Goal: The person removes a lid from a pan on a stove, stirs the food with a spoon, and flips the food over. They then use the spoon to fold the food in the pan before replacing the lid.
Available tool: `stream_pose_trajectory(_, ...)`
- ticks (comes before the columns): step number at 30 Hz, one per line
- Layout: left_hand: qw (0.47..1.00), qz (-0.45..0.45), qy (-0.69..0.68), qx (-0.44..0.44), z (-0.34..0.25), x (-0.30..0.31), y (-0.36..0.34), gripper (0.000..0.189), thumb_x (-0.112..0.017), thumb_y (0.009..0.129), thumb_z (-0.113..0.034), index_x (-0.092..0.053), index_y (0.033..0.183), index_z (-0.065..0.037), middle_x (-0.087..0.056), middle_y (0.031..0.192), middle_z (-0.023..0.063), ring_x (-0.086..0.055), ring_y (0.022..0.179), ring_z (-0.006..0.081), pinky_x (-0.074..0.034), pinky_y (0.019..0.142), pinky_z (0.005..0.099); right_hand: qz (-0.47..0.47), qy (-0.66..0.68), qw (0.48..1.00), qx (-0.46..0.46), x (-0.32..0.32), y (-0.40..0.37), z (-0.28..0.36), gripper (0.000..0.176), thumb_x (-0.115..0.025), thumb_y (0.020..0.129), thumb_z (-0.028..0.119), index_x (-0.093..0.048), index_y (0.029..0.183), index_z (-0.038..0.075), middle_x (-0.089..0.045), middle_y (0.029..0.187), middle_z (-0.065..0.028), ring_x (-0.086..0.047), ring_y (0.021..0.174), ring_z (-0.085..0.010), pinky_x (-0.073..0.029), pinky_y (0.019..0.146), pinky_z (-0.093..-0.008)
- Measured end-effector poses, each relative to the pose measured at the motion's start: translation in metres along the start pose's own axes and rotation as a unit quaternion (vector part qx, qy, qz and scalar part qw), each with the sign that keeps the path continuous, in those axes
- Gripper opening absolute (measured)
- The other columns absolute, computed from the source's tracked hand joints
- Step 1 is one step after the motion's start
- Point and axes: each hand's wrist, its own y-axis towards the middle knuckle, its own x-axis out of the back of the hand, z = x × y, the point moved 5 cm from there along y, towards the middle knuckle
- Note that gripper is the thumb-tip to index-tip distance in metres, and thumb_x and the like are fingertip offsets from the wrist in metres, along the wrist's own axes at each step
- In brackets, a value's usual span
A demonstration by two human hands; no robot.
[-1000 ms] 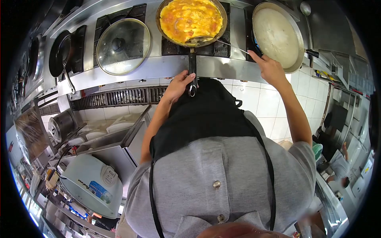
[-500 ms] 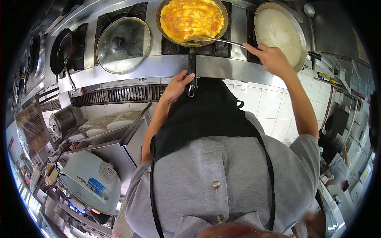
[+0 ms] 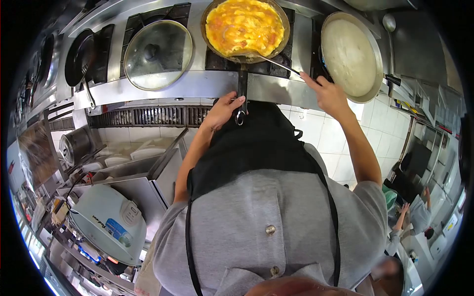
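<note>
A frying pan (image 3: pixel 284 39) sits on the stove at the top of the view. A yellow omelette (image 3: pixel 247 24) with reddish bits spreads across it. My left hand (image 3: pixel 223 112) is closed on the pan's black handle, its thumb along the near side. My right hand (image 3: pixel 332 98) grips a long thin metal utensil (image 3: pixel 284 65), the index finger stretched along its shaft. The far end of the utensil reaches the omelette's near edge, where its head is partly hidden and its kind cannot be made out.
Right of the frying pan stands a wide pan of whitish liquid (image 3: pixel 348 59), with a ladle (image 3: pixel 390 29) beyond it. To the left are a glass lid (image 3: pixel 158 61) and a dark pan (image 3: pixel 79 54) holding a fork-like utensil. A rice cooker (image 3: pixel 111 222) stands lower left. Other people are at lower right.
The utensil's end has shifted slightly right along the omelette's near edge, and my right hand has come a little lower and closer. My left hand stays on the pan handle.
</note>
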Motion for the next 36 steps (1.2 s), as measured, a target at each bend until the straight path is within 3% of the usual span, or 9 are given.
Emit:
stream_pose_trajectory(5, 0.999, 0.022, -0.044, 0.006, -0.001, -0.002, -0.001, 0.026, -0.053, 0.099, -0.030, -0.055, 0.102, -0.004, -0.063, 0.084, 0.0057, -0.061, 0.079, 0.0135, -0.048, 0.073, 0.0273, -0.031, 0.097, 0.994, -0.041, 0.014, -0.011, -0.012, 0.067, -0.054, 0.078, 0.000, -0.046, 0.139, 0.027, -0.055, 0.084, -0.0086, -0.060, 0.064, -0.0311, -0.052, 0.059, -0.0418)
stream_pose_trajectory(11, 0.999, 0.036, -0.030, 0.004, -0.006, -0.003, -0.002, 0.027, -0.055, 0.098, -0.029, -0.053, 0.101, -0.003, -0.062, 0.082, 0.0060, -0.062, 0.075, 0.0134, -0.048, 0.068, 0.0265, -0.103, 0.006, 0.992, -0.077, 0.036, 0.069, 0.018, 0.066, -0.057, 0.077, 0.004, -0.047, 0.138, 0.027, -0.057, 0.086, -0.0112, -0.062, 0.066, -0.0312, -0.053, 0.060, -0.0419)
stream_pose_trajectory(13, 0.999, 0.035, -0.035, -0.009, -0.008, -0.002, -0.002, 0.029, -0.057, 0.097, -0.029, -0.051, 0.098, 0.000, -0.061, 0.079, 0.0066, -0.063, 0.071, 0.0133, -0.048, 0.064, 0.0254, -0.138, -0.072, 0.987, -0.035, 0.038, 0.092, 0.029, 0.066, -0.058, 0.077, 0.005, -0.046, 0.138, 0.028, -0.057, 0.085, -0.0118, -0.064, 0.068, -0.0291, -0.054, 0.059, -0.0398)
stream_pose_trajectory(17, 0.999, 0.042, -0.029, -0.005, -0.012, -0.003, -0.002, 0.027, -0.055, 0.098, -0.028, -0.052, 0.097, -0.001, -0.062, 0.080, 0.0067, -0.063, 0.071, 0.0130, -0.049, 0.063, 0.0257, -0.136, -0.151, 0.979, 0.011, 0.033, 0.101, 0.041, 0.066, -0.057, 0.078, 0.006, -0.044, 0.139, 0.027, -0.057, 0.085, -0.0111, -0.065, 0.068, -0.0267, -0.055, 0.058, -0.0369)
stream_pose_trajectory(19, 0.998, 0.043, -0.034, -0.007, -0.010, -0.003, -0.003, 0.027, -0.055, 0.098, -0.027, -0.052, 0.098, 0.000, -0.062, 0.081, 0.0067, -0.063, 0.071, 0.0129, -0.050, 0.063, 0.0260, -0.075, -0.164, 0.984, 0.003, 0.027, 0.096, 0.043, 0.065, -0.056, 0.079, 0.006, -0.043, 0.140, 0.025, -0.057, 0.086, -0.0109, -0.066, 0.072, -0.0260, -0.056, 0.058, -0.0345)
stream_pose_trajectory(23, 0.998, 0.049, -0.024, -0.029, -0.008, -0.002, 0.000, 0.026, -0.054, 0.098, -0.026, -0.052, 0.098, 0.000, -0.062, 0.081, 0.0065, -0.063, 0.073, 0.0131, -0.050, 0.065, 0.0264, -0.073, -0.158, 0.985, 0.022, 0.030, 0.073, 0.040, 0.066, -0.055, 0.079, 0.004, -0.043, 0.141, 0.022, -0.056, 0.087, -0.0111, -0.065, 0.072, -0.0252, -0.055, 0.058, -0.0350)
stream_pose_trajectory(25, 0.998, 0.055, -0.024, -0.030, -0.004, 0.000, 0.004, 0.025, -0.053, 0.099, -0.026, -0.053, 0.098, -0.001, -0.062, 0.082, 0.0062, -0.063, 0.075, 0.0128, -0.050, 0.068, 0.0263, -0.028, -0.161, 0.987, -0.001, 0.029, 0.063, 0.036, 0.067, -0.055, 0.079, 0.003, -0.043, 0.141, 0.024, -0.055, 0.086, -0.0111, -0.064, 0.071, -0.0249, -0.055, 0.058, -0.0361)
stream_pose_trajectory(27, 0.997, 0.042, 0.027, -0.062, 0.000, 0.002, 0.010, 0.025, -0.053, 0.099, -0.027, -0.052, 0.096, -0.001, -0.062, 0.082, 0.0061, -0.063, 0.074, 0.0131, -0.050, 0.067, 0.0263, -0.029, -0.158, 0.987, -0.007, 0.033, 0.054, 0.035, 0.067, -0.056, 0.078, 0.002, -0.044, 0.140, 0.025, -0.055, 0.086, -0.0108, -0.063, 0.069, -0.0245, -0.054, 0.057, -0.0364)
stream_pose_trajectory(36, 0.996, 0.052, 0.026, -0.063, 0.013, 0.007, 0.020, 0.028, -0.054, 0.098, -0.027, -0.052, 0.101, 0.000, -0.063, 0.083, 0.0073, -0.063, 0.074, 0.0131, -0.050, 0.065, 0.0258, -0.068, -0.123, 0.988, -0.065, 0.034, 0.053, 0.044, 0.070, -0.057, 0.075, 0.002, -0.047, 0.138, 0.028, -0.055, 0.084, -0.0086, -0.063, 0.065, -0.0251, -0.053, 0.056, -0.0374)
